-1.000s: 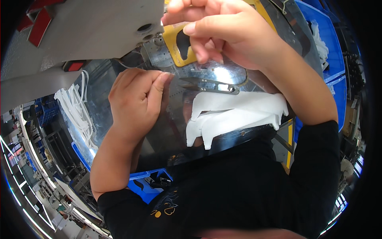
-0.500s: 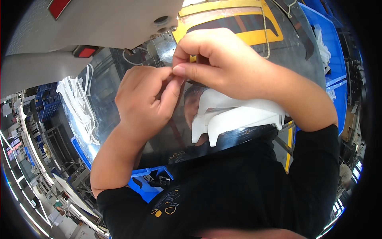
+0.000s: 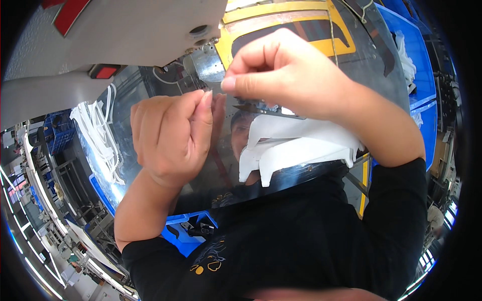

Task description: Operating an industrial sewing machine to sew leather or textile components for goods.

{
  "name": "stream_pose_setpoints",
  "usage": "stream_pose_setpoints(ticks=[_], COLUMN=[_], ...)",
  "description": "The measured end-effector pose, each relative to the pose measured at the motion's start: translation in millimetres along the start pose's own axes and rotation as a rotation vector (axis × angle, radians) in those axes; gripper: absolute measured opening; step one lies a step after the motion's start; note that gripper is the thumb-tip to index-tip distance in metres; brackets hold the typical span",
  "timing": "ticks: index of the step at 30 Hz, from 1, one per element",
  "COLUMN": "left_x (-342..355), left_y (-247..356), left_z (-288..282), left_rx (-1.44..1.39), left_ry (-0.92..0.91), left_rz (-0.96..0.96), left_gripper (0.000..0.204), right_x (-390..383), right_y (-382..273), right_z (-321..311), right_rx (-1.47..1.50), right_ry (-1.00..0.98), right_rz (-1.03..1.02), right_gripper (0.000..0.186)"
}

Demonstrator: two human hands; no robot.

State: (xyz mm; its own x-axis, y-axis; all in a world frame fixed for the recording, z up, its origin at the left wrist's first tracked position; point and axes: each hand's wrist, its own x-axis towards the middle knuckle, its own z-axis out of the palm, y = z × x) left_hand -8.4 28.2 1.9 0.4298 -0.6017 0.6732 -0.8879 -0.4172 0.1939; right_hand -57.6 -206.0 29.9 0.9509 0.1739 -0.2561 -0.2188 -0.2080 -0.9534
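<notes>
My left hand (image 3: 173,133) is closed in a pinch, thumb against forefinger, over the shiny dark tabletop (image 3: 211,188). A little to its right and higher, my right hand (image 3: 293,80) also pinches with thumb and forefinger. The fingertips of the two hands are a small gap apart. Whatever they hold is too fine to make out. Just beyond them is the metal plate (image 3: 210,65) below a grey sewing machine (image 3: 135,40). White shaped pieces (image 3: 306,153) lie stacked beneath my right wrist, and a dark pointed blade (image 3: 246,108) shows beside them, partly hidden by my hand.
A yellow-framed template (image 3: 281,7) lies at the far side. White strips (image 3: 98,133) are heaped at the table's left. Blue bins (image 3: 424,75) with white pieces stand at the right. Below the near edge sits a small blue box (image 3: 188,243) with dark items inside.
The hands were touching at the fingertips and have come apart. My left hand has moved slightly left and down. The blade under my right hand has come into sight.
</notes>
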Motion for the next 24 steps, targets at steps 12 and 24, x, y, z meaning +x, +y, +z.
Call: stream_pose_setpoints(ticks=[12,24], left_x=[1,1], left_y=[0,-3], left_z=[4,13], left_rx=[0.004,-0.035], left_ry=[0.033,-0.007], left_rz=[0.189,0.141], left_gripper=[0.023,0.027], right_x=[2,22], right_y=[2,8], right_z=[5,-6], right_rx=[0.075,-0.161], right_ry=[-0.029,0.113], right_rz=[0.03,-0.048], right_gripper=[0.027,0.024])
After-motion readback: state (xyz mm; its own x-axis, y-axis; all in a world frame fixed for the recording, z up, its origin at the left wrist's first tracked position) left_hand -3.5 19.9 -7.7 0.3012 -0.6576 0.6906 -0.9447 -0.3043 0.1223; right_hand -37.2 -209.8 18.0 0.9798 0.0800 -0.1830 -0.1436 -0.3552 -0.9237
